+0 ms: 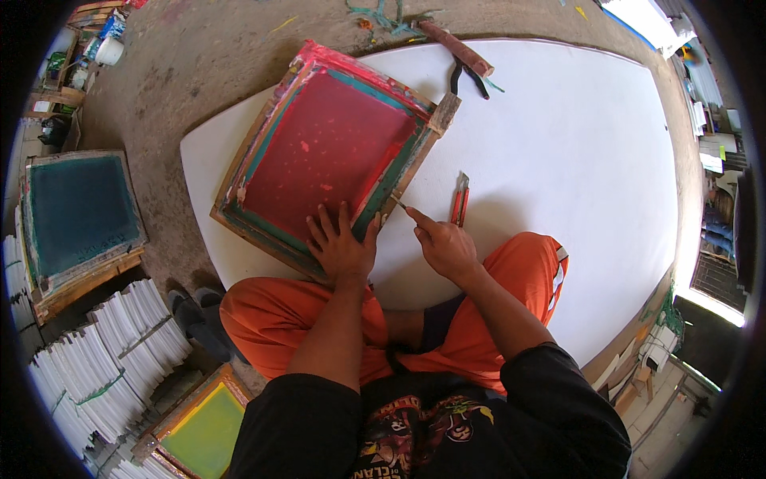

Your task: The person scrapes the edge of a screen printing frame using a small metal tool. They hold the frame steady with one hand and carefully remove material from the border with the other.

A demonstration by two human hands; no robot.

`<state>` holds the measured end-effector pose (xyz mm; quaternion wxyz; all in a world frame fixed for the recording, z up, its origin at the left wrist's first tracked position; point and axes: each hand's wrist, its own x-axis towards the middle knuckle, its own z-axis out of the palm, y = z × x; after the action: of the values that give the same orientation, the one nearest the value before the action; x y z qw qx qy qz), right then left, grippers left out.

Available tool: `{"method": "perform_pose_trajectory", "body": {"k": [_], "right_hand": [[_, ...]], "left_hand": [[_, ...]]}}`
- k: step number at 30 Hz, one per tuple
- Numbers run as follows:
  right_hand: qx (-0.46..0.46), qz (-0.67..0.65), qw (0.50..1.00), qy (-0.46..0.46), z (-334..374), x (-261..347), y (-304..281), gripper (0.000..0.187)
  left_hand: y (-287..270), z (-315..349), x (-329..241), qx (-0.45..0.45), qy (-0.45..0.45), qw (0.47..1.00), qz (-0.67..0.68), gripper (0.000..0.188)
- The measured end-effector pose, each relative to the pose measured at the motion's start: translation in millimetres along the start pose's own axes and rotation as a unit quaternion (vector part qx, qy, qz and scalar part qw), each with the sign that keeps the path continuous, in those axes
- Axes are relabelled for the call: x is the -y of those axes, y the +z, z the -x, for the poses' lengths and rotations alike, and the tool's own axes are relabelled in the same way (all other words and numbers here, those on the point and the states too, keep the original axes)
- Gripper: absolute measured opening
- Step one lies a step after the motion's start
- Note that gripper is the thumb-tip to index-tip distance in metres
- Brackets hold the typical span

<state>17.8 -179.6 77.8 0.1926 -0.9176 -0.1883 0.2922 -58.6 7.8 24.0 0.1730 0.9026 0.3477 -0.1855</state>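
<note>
A wooden screen-printing frame (331, 152) lies slanted before me, its mesh stained red with green borders. My left hand (345, 246) rests on its near edge, fingers spread over the red mesh and holding nothing. In my right hand (447, 249) is a slim tool with a thin metal tip (398, 201); its handle is hidden in my grip. My index finger stretches along it, and the tip meets the frame's right wooden side. A red utility knife (460, 199) lies just beyond my right hand. Dark-handled pliers (469, 80) lie past the frame's far right corner.
Under the frame is a large white board (574, 184) on the concrete floor. A reddish wooden stick (457, 49) crosses its far edge. To the left are a dark green screen frame (84, 215), stacked white paper (112, 359), dark slippers (191, 315) and a yellow-green screen (206, 431).
</note>
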Motion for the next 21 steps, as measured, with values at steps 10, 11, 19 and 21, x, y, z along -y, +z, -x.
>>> {"method": "perform_pose_trajectory", "body": {"k": [10,11,19,21], "right_hand": [[0.089,0.093,0.99,0.05,-4,36,-32,0.049],[0.093,0.118,0.988,0.045,-4,38,-32,0.05],[0.082,-0.039,0.996,0.023,-16,24,-18,0.055],[0.117,0.067,0.99,0.046,-8,42,-31,0.055]], "left_hand": [[3,0,3,-0.012,0.016,1.0,-0.002,0.087],[6,0,4,-0.021,0.024,0.999,-0.006,0.087],[17,-1,9,-0.057,0.063,0.996,-0.035,0.086],[18,-2,9,-0.053,0.066,0.996,-0.037,0.085]]}}
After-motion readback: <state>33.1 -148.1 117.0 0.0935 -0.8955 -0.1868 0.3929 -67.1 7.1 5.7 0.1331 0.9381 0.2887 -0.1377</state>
